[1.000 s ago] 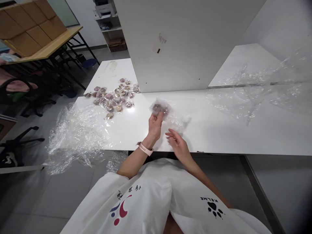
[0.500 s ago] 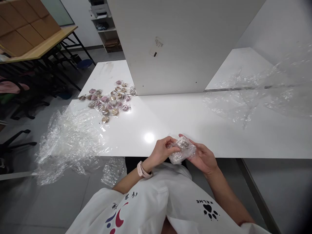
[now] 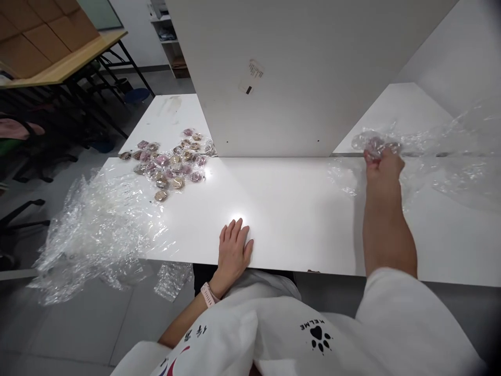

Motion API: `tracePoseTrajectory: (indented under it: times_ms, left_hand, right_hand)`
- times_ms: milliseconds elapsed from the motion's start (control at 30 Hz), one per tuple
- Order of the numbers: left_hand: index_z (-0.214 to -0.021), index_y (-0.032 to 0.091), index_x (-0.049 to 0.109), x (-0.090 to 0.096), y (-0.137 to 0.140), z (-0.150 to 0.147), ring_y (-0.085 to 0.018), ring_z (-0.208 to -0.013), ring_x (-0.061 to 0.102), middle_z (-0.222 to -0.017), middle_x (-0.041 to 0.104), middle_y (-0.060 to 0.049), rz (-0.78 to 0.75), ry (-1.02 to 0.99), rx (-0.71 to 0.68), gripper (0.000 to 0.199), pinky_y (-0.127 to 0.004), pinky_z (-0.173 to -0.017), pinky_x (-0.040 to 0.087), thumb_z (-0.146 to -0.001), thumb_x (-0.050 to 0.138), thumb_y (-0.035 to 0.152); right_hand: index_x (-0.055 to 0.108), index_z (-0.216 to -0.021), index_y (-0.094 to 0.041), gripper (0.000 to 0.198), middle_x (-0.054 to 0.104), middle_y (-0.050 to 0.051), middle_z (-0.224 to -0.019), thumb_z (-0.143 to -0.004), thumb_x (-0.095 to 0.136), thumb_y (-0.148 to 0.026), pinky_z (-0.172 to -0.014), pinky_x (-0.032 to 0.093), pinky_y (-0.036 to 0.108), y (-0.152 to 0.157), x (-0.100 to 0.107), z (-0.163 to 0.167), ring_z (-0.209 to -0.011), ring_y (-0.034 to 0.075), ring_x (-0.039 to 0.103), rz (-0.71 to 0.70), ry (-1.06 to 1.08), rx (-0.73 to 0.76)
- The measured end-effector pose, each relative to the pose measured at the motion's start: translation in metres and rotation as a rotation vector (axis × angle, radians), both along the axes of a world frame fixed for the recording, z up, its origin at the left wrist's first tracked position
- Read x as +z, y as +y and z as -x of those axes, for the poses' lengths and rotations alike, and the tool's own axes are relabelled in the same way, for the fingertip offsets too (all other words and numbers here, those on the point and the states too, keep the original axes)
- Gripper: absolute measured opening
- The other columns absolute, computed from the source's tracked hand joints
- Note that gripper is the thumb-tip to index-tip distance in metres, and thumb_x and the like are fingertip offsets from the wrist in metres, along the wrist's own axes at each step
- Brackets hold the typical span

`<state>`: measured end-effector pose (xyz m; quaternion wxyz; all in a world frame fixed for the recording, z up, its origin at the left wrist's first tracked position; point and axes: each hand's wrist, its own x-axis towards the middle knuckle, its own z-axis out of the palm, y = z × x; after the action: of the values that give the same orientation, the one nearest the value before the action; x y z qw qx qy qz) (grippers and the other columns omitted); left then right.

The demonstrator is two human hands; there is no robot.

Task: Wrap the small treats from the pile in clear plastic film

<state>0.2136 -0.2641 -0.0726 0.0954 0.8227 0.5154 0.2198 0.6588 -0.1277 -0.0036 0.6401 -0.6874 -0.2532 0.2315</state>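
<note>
My left hand rests flat on the white table near its front edge, fingers stretched out and holding nothing. At the right, my right hand reaches far forward with its fingers closed around a clear plastic bag. Something pinkish shows inside that bag, too small to name. The bag is beside a large clear plastic sheet or bag that spreads over the right part of the table. At the left lie several small wrapped pieces, pink and brown, each in clear film.
A heap of clear plastic bags hangs over the table's left front edge. The white table meets an upright white panel at the back. Behind to the left stand a wooden desk with cardboard boxes, and chairs.
My hands have parted. My right hand has carried the plastic bag forward and right to the large plastic; my left hand has let go and moved left onto the table.
</note>
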Motion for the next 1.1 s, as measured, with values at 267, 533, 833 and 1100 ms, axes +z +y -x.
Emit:
tracePoseTrajectory:
  times_ms: [267,533,833,1100]
  left_hand:
    - [-0.128,0.025,0.057,0.001,0.0,-0.004,-0.031,-0.14,0.044,-0.147,0.053,-0.01,-0.013,0.026,0.011,0.034,-0.054,-0.115,0.036,-0.095,0.051,0.029]
    - [-0.128,0.022,0.056,0.002,0.0,-0.004,-0.031,-0.14,0.043,-0.147,0.052,-0.011,-0.028,0.034,0.0,0.033,-0.053,-0.115,0.036,-0.096,0.051,0.027]
    - [-0.128,0.02,0.057,0.0,0.0,-0.001,-0.032,-0.141,0.041,-0.148,0.051,-0.013,-0.04,0.025,-0.035,0.033,-0.054,-0.116,0.033,-0.096,0.051,0.027]
    - [-0.127,0.023,0.056,-0.003,-0.001,0.006,-0.03,-0.139,0.044,-0.144,0.055,-0.012,0.03,-0.198,-0.061,0.031,-0.057,-0.118,0.03,-0.098,0.049,0.03]
  right_hand:
    - [0.058,-0.115,-0.004,0.039,0.062,0.024,-0.113,-0.097,0.04,-0.034,-0.076,0.045,0.039,0.118,-0.024,-0.009,-0.086,0.016,0.058,0.297,-0.148,0.067]
    - [0.032,-0.155,-0.009,0.065,0.024,0.024,-0.16,-0.1,0.042,-0.041,-0.116,0.012,0.055,-0.009,-0.075,0.016,-0.149,0.035,0.015,0.58,-0.89,0.066]
    - [0.03,-0.157,-0.018,0.067,0.025,0.009,-0.164,-0.102,0.019,-0.054,-0.12,0.021,0.051,-0.164,-0.084,0.125,-0.151,0.029,0.016,0.749,-1.109,0.485]
    - [0.068,-0.105,-0.015,0.037,0.065,0.017,-0.108,-0.098,0.035,-0.031,-0.089,0.047,0.044,-0.145,-0.066,0.175,-0.101,0.029,0.058,0.569,-0.974,0.316]
